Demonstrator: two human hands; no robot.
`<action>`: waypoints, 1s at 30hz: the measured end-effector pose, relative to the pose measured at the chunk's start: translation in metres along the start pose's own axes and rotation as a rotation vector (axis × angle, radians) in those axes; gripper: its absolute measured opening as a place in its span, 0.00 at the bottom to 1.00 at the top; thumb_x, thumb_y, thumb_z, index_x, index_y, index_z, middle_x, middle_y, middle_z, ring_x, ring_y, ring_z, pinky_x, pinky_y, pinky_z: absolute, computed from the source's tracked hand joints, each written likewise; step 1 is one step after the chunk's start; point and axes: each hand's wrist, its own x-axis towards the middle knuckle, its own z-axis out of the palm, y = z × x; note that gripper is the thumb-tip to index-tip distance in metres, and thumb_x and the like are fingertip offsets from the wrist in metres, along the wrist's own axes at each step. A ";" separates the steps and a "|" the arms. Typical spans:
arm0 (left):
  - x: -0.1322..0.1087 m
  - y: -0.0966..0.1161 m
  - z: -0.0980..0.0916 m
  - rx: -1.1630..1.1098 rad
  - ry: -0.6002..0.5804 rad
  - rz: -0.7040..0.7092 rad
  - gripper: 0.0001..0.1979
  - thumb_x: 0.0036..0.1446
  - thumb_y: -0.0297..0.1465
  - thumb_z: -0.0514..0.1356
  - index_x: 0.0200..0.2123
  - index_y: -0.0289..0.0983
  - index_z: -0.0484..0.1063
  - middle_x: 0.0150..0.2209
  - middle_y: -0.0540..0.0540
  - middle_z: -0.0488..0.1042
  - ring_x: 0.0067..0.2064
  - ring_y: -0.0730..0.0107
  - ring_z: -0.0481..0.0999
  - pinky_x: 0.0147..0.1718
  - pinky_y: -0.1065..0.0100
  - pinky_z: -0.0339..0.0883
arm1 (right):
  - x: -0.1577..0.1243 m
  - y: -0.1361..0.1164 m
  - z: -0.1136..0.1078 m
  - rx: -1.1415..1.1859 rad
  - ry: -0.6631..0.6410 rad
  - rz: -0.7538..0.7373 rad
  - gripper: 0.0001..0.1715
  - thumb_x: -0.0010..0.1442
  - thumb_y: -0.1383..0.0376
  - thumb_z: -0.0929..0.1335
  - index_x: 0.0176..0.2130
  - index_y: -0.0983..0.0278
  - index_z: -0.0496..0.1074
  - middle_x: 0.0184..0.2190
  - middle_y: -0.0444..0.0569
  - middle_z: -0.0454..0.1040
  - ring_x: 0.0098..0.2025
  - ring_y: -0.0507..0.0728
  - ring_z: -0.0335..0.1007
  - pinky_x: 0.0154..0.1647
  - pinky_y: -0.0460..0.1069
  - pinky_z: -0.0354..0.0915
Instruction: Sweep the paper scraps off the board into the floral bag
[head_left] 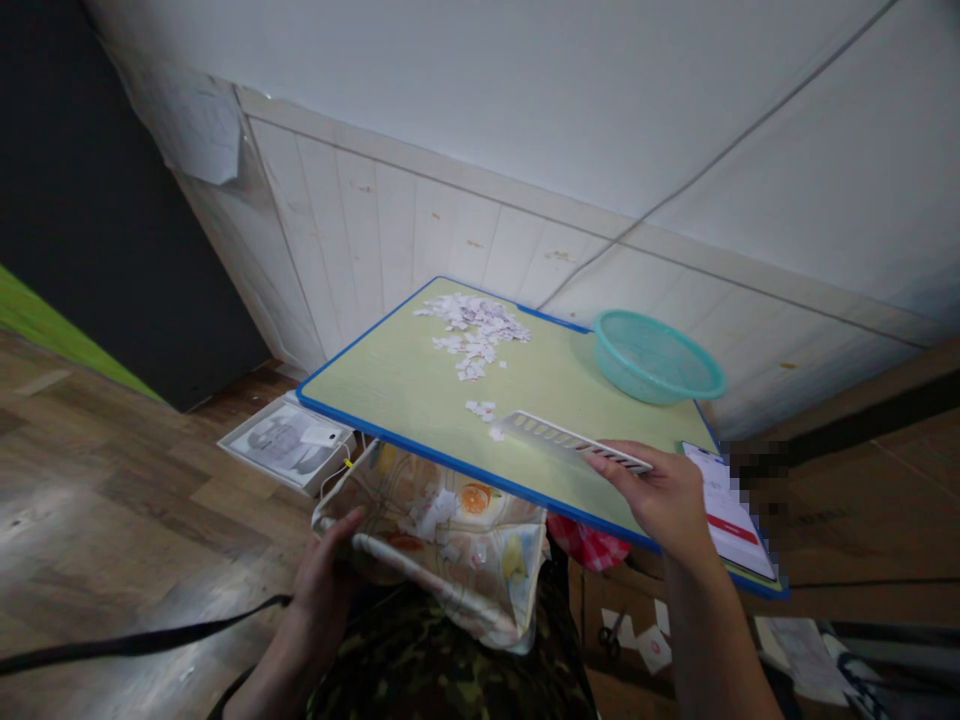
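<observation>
My right hand point(667, 495) is closed round one end of a white slotted plastic strip point(562, 435), tilted over the table's near part. The strip's far end is by a few small paper scraps point(480, 410) on the yellow-green tabletop point(375, 370). A larger heap of white paper scraps point(480, 320) lies farther back. Below the table's blue front edge, my left hand point(334, 560) grips the left side of a fruit-patterned tray point(495, 560), its thumb over the rim and its other fingers mostly hidden. Several white scraps point(435, 512) lie in the tray.
A turquoise plastic basin point(656, 355) stands at the table's back right. A tablet or phone with a lit screen point(727, 510) lies at the right edge. On the floor are an open white box point(289, 440) and scissors point(611, 635). A wall rises behind the table.
</observation>
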 end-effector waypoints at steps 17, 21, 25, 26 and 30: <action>-0.002 0.001 0.002 -0.029 -0.018 0.038 0.11 0.55 0.27 0.66 0.43 0.37 0.81 0.39 0.46 0.84 0.37 0.60 0.82 0.33 0.63 0.78 | 0.004 -0.002 0.010 0.007 0.085 -0.071 0.07 0.61 0.59 0.76 0.38 0.57 0.87 0.36 0.46 0.87 0.36 0.62 0.86 0.38 0.51 0.79; -0.003 0.002 0.002 -0.031 -0.028 0.042 0.09 0.55 0.27 0.66 0.40 0.36 0.81 0.36 0.46 0.83 0.35 0.60 0.82 0.30 0.64 0.77 | 0.000 -0.006 0.005 -0.019 0.044 -0.105 0.06 0.62 0.60 0.76 0.37 0.56 0.87 0.35 0.46 0.87 0.36 0.62 0.86 0.37 0.51 0.79; -0.001 0.000 0.000 -0.030 -0.025 0.022 0.05 0.55 0.27 0.65 0.36 0.36 0.80 0.32 0.46 0.82 0.32 0.61 0.81 0.27 0.64 0.77 | -0.002 -0.008 0.002 -0.054 0.025 -0.131 0.06 0.62 0.61 0.75 0.37 0.56 0.87 0.35 0.46 0.87 0.36 0.62 0.86 0.38 0.51 0.80; 0.000 0.000 0.000 -0.022 -0.023 0.010 0.04 0.55 0.27 0.65 0.35 0.35 0.80 0.31 0.46 0.82 0.31 0.61 0.80 0.26 0.64 0.76 | -0.003 -0.008 0.001 -0.069 0.028 -0.134 0.06 0.62 0.61 0.75 0.37 0.56 0.87 0.35 0.46 0.87 0.36 0.62 0.86 0.38 0.51 0.79; 0.002 -0.001 -0.001 -0.010 -0.011 -0.010 0.04 0.55 0.28 0.65 0.35 0.35 0.80 0.30 0.46 0.81 0.31 0.59 0.80 0.26 0.63 0.77 | -0.002 -0.008 -0.005 -0.132 0.036 -0.146 0.07 0.64 0.61 0.74 0.38 0.56 0.87 0.36 0.46 0.87 0.37 0.62 0.87 0.39 0.50 0.79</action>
